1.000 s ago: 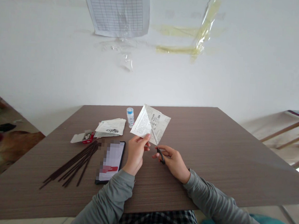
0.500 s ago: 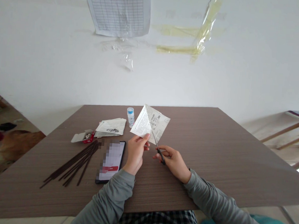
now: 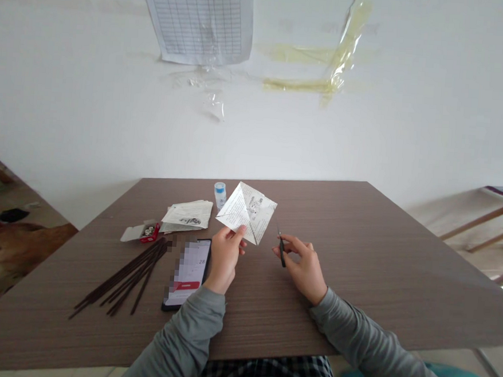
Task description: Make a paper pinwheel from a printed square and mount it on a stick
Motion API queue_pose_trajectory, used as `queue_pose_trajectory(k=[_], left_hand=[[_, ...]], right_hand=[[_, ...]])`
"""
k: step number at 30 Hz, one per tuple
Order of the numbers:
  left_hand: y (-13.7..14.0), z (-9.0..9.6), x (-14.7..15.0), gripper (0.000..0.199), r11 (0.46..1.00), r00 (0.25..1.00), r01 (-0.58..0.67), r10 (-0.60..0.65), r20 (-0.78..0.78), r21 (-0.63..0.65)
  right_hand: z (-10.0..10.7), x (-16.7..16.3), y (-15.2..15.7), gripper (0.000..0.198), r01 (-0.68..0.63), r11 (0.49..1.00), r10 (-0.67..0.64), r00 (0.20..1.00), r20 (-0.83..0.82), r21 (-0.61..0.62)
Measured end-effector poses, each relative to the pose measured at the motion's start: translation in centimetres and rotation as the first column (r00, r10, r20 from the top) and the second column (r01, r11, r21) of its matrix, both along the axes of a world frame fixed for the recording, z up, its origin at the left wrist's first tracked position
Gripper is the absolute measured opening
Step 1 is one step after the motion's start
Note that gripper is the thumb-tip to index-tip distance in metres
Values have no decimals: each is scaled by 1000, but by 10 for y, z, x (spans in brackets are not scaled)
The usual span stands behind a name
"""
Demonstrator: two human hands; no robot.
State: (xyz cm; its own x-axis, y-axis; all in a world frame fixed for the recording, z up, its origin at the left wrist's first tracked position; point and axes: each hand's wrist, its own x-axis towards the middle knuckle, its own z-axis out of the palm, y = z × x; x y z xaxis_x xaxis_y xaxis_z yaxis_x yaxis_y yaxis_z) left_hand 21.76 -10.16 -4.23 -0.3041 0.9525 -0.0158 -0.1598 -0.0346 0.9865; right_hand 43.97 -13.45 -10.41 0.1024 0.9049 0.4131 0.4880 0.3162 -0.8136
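Note:
Between the thumb and fingers of my left hand (image 3: 225, 255) is a square of printed paper (image 3: 250, 208), held above the table by its lower edge. Crease or cut lines run in from its corners toward the middle. My right hand (image 3: 304, 267) grips a small pair of scissors (image 3: 282, 251) with dark handles, its blades pointing up and away. The scissors are apart from the paper, to its right. Behind my left hand lies a stack of similar printed paper squares (image 3: 187, 215). A small clear bottle with a blue band (image 3: 219, 195) stands just left of the held paper.
On the left of the brown table (image 3: 379, 266) are a smartphone (image 3: 187, 276), several dark thin sticks (image 3: 122, 277) and an opened red box (image 3: 148, 232) of small pins or tacks. A white wall with a taped sheet (image 3: 203, 21) rises behind the table.
The scissors have come out of the paper and moved right with my right hand. My left hand has turned and shifted the paper slightly left; another line now shows near its left corner.

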Motion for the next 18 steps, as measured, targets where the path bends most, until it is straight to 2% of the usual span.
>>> queue_pose_trajectory(k=[3,7,13,15,18], left_hand=[[2,-5,-2,53,999,997,47,-47,-55,-3],[4,-12,-5,42,995,981,99,-96,-166,7],[5,-17,-7,26,984,962,178,-178,-206,-17],[4,-16,-8,26,980,957,196,-196,-213,-25],[4,-15,-8,26,976,952,213,-215,-219,-33]], right_hand=[[-3,11,16,35,156,982,-153,988,-29,108],[3,28,42,32,235,963,-231,972,-50,130],[21,36,78,34,132,991,-135,987,84,38],[22,34,89,32,70,997,-69,997,46,-22],[17,31,98,32,-28,994,15,992,-126,-106]])
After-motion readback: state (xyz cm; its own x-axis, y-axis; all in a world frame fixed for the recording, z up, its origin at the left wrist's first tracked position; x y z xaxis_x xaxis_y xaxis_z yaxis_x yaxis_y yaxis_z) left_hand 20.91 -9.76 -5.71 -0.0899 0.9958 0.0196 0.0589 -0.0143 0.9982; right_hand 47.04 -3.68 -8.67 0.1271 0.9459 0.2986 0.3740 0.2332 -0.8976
